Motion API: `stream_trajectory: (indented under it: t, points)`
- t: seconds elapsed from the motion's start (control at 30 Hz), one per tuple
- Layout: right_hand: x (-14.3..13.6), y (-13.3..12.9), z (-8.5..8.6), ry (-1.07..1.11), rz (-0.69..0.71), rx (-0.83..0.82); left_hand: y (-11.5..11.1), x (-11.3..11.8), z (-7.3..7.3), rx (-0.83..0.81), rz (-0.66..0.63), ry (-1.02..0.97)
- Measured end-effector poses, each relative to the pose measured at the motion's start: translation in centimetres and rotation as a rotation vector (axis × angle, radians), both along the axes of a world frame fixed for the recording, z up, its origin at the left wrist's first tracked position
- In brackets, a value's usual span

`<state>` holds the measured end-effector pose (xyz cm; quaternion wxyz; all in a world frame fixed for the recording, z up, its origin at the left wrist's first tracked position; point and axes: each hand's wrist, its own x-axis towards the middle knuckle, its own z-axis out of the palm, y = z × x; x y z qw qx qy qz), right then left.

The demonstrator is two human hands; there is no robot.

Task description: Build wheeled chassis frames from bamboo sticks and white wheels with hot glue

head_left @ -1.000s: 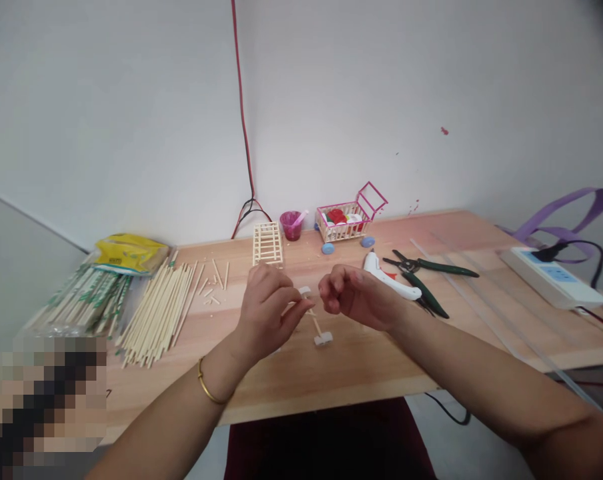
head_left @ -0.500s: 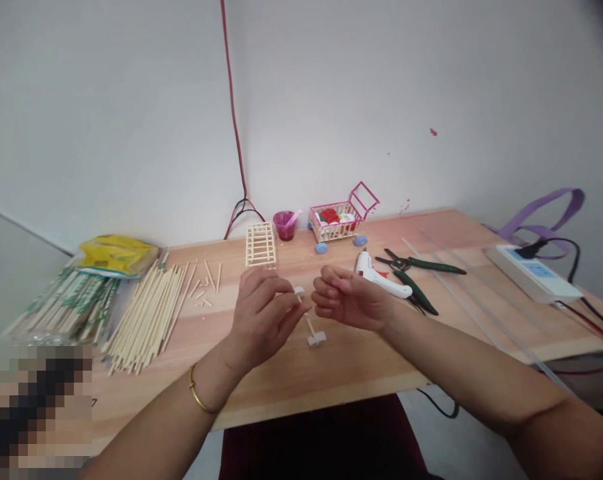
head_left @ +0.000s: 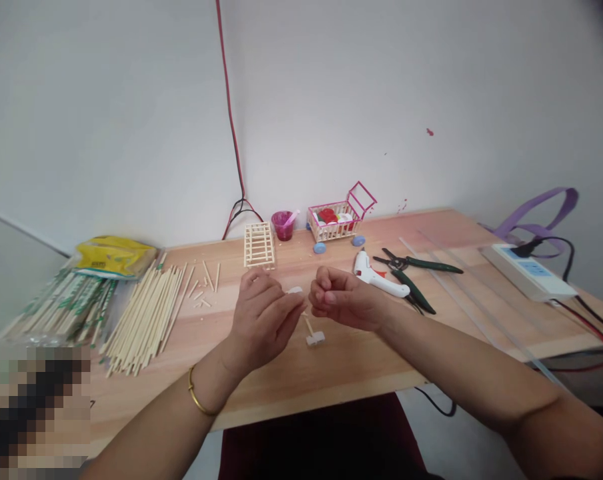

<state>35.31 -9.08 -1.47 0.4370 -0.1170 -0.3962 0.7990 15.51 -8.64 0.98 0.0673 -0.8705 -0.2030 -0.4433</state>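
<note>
Over the middle of the table, my left hand (head_left: 264, 313) is closed in a pinch, its fingertips pointing right. Whatever it holds, if anything, is too small or hidden to make out. My right hand (head_left: 344, 298) faces it with curled fingers and the thumb pressed against them; its contents are also hidden. A narrow gap separates the two hands. Below and behind them, a short wooden stick (head_left: 309, 325) joins a white block-like piece (head_left: 315, 339) at its near end. Another white piece (head_left: 295, 290) shows beside my left fingertips, partly covered.
Left lie wooden sticks (head_left: 144, 320), cut pieces (head_left: 197, 293) and a yellow packet (head_left: 114, 257). Behind are a stick lattice (head_left: 259, 245), a purple cup (head_left: 282, 227) and a small cart (head_left: 334, 223). Right are a glue gun (head_left: 381, 280), pruning shears (head_left: 416, 270), clear glue sticks (head_left: 451, 300) and a power strip (head_left: 531, 273).
My right hand has moved slightly left and its fingers have curled more tightly. My left fingertips have shifted a little, covering more of the stick. The view has drifted slightly.
</note>
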Motion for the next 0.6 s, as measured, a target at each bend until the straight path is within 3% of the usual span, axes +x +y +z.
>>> stream_trajectory:
  t: [0.27,0.47,0.6]
  points:
    - [0.12,-0.21,-0.61,-0.164,-0.150,0.191,-0.13,0.02,0.07,-0.029,0.001,0.023]
    - [0.27,-0.28,-0.59,-0.170,-0.123,0.224,0.23,-0.06,-0.05,-0.085,0.022,-0.011]
    - [0.31,-0.55,-0.37,-0.234,-0.106,0.370,0.57,-0.18,-0.26,-0.160,0.047,-0.090]
